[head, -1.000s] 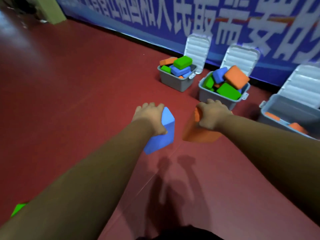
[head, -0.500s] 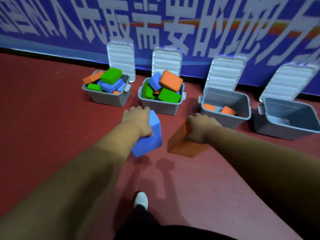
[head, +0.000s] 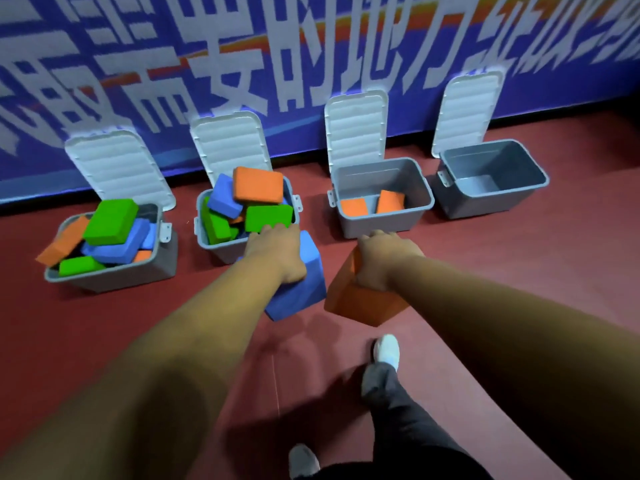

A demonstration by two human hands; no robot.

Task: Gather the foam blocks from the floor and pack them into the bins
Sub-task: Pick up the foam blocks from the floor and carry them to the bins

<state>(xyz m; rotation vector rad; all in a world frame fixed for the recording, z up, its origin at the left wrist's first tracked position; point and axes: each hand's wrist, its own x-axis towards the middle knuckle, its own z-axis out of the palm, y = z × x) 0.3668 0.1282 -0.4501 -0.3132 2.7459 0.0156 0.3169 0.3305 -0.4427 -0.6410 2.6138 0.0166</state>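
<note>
My left hand (head: 277, 252) grips a blue foam block (head: 299, 291) from above, held in the air just in front of the second bin (head: 221, 251), which is heaped with green, blue and orange blocks. My right hand (head: 382, 259) grips an orange foam block (head: 360, 301), carried in front of the third bin (head: 377, 221), which holds two orange blocks. The first bin (head: 114, 277) at the left is piled high with blocks. The fourth bin (head: 491, 199) at the right shows only its grey floor.
All the bins are grey with white lids propped open against a blue banner wall (head: 311, 64). The floor (head: 104, 323) is dark red. My legs and white shoes (head: 386, 351) are below the hands.
I have walked closer to the row of bins and turned right, so all of them now lie in view. Both hands carry their blocks forward, nearer the second and third bins.
</note>
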